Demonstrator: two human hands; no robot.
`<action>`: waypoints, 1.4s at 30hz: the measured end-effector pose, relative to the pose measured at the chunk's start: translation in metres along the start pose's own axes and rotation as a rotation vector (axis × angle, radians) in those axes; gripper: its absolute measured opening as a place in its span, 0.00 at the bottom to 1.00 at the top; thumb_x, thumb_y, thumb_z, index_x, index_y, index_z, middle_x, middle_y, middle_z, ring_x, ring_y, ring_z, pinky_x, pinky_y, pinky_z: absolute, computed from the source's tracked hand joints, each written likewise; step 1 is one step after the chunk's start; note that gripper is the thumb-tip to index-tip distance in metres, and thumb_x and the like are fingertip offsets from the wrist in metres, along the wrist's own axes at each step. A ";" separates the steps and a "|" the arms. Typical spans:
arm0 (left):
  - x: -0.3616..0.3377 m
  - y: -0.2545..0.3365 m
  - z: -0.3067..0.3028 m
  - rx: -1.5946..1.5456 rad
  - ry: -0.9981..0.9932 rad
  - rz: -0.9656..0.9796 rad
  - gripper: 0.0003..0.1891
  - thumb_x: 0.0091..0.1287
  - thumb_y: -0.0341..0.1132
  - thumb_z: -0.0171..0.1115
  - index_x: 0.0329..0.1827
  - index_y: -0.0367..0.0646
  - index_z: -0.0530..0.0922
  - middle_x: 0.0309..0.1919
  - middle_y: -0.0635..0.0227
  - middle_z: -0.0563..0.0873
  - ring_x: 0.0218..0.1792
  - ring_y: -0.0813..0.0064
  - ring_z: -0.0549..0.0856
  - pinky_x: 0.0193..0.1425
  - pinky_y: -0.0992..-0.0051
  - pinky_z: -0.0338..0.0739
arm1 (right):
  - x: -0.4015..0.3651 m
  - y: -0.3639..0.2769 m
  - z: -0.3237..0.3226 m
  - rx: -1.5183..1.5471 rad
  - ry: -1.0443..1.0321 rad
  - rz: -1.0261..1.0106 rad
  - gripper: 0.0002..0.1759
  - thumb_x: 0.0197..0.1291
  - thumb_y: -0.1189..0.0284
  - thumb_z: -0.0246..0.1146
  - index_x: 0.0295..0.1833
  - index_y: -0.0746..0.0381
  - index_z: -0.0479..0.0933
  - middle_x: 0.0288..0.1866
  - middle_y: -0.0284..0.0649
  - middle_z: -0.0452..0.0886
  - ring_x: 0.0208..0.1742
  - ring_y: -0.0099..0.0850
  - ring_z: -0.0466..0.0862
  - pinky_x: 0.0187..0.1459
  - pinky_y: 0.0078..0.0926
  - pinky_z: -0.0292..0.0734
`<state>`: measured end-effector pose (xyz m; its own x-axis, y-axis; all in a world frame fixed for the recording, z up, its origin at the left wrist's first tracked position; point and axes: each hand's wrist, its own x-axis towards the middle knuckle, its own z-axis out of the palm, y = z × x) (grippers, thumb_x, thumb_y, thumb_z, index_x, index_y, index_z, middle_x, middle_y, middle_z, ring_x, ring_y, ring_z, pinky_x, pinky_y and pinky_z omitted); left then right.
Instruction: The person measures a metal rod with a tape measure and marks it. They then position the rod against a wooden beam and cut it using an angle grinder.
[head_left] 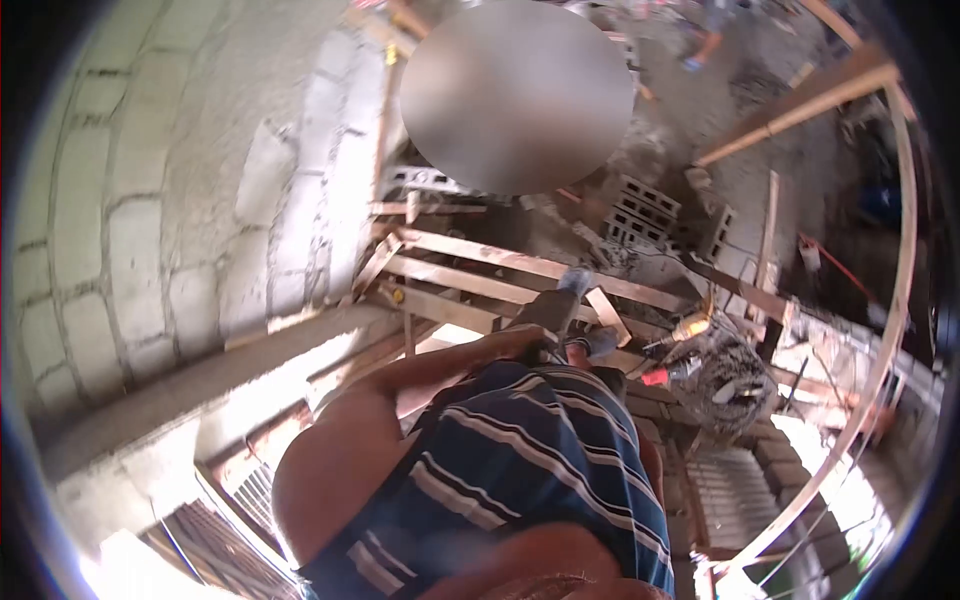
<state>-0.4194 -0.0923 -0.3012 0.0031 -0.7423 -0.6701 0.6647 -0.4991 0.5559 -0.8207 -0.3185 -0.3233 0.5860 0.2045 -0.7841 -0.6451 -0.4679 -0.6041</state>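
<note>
My left hand [528, 342] rests at the front of my waist, by the dark trousers on my lap [540, 315]. Its fingers are mostly hidden behind the forearm and the striped shirt [530, 440], so I cannot tell what they hold. Of my right arm [650, 462] only a sliver shows beside the shirt; the right hand is out of sight. To my right is a mortar-crusted round container [725, 405]. A yellow-handled tool [692, 327] and a red-handled tool [656, 377] lie at its edge.
Wooden slats [480, 252] cross in front of my feet. A block wall [135, 240] rises on the left, above a concrete ledge [210, 385]. Hollow blocks [640, 212] are stacked below. Lumber [800, 105] slants at upper right. A blurred oval hides the top middle.
</note>
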 end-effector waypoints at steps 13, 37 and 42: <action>-0.028 -0.118 -0.094 0.519 0.612 0.190 0.11 0.65 0.28 0.60 0.47 0.37 0.86 0.44 0.59 0.91 0.48 0.65 0.88 0.56 0.64 0.82 | 0.012 -0.011 -0.061 0.055 -0.039 0.038 0.17 0.66 0.61 0.65 0.54 0.58 0.85 0.54 0.47 0.87 0.53 0.42 0.88 0.51 0.40 0.83; 0.044 0.041 -0.284 0.939 0.685 0.322 0.12 0.68 0.29 0.59 0.49 0.32 0.84 0.44 0.50 0.90 0.47 0.58 0.90 0.54 0.65 0.83 | -0.248 0.137 -0.441 -0.127 1.502 0.678 0.46 0.62 0.46 0.72 0.76 0.63 0.69 0.71 0.63 0.75 0.73 0.56 0.75 0.70 0.49 0.71; 0.079 0.036 -0.225 0.862 0.636 0.110 0.09 0.71 0.28 0.61 0.50 0.34 0.84 0.43 0.54 0.90 0.41 0.68 0.89 0.49 0.69 0.83 | -0.293 0.141 -0.512 -0.495 1.521 0.861 0.53 0.58 0.39 0.69 0.80 0.60 0.64 0.73 0.63 0.73 0.74 0.59 0.73 0.73 0.54 0.68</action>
<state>-0.2269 -0.0686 -0.4449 0.5837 -0.5580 -0.5899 -0.1127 -0.7751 0.6217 -0.8321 -0.8842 -0.1059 0.2748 -0.9497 0.1504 -0.9533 -0.2488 0.1710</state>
